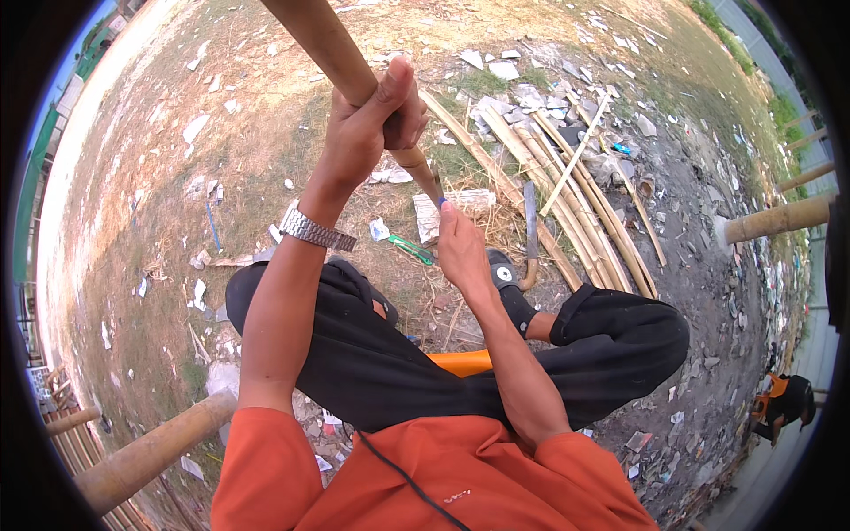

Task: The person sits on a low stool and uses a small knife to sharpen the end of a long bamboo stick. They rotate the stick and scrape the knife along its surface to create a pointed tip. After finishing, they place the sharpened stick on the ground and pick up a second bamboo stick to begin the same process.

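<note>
My left hand [376, 119], a metal-banded watch [316, 227] on its wrist, is wrapped round a thick bamboo pole [323, 40]. The pole slants from the top edge down toward a pale block [428, 217] on the ground. Close to the pole's lower end, my right hand [461, 243] is closed on what looks like a small knife [441, 200]. A bit of blue shows above the fingers, with a narrow dark blade against the bamboo; most of the handle is hidden. Left of the right hand lies a green cutter [411, 249].
Split bamboo strips [580, 195] lie in a pile to the right. A machete [531, 226] with a curved handle is beside my shoe [504, 270]. Bamboo posts stand at left [155, 450] and right [779, 219]. Litter covers the ground; another person [786, 407] is at far right.
</note>
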Tool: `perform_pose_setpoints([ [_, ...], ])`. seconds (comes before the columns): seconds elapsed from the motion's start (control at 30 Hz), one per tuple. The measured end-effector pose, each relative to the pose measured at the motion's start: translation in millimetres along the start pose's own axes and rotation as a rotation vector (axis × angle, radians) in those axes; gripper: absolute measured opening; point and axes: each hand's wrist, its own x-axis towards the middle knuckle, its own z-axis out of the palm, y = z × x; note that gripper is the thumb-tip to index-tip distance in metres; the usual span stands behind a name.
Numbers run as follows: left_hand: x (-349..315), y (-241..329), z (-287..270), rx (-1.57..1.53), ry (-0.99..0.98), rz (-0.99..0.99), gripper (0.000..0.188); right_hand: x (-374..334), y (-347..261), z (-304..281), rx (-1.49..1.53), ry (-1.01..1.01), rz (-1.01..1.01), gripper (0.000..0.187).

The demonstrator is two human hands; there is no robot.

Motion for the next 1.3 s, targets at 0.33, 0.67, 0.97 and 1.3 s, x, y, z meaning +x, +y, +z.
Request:
perform_pose_setpoints([
  [0.33, -16, -1, -4, -0.100, -0.093, 0.034, 0.054, -16, -18, -11, 0.037, -0.035, -0.034, 0.042],
  [0.67, -17, -3, 7, -0.151, -0.056, 0.040, 0.052, -21, 4, 1, 0.049, 0.011, -0.008, 0.038],
  [0.97, -15, -6, 4, -0.038, -0.083, 0.096, 0.051, -20, 14, 13, 0.058, 0.025, -0.039, 0.037],
  [1.3, -14, -5, 2, -0.024, -0.117, 0.090, 0.048, -16, 15, 22, 0.064, 0.007, 0.040, 0.045],
])
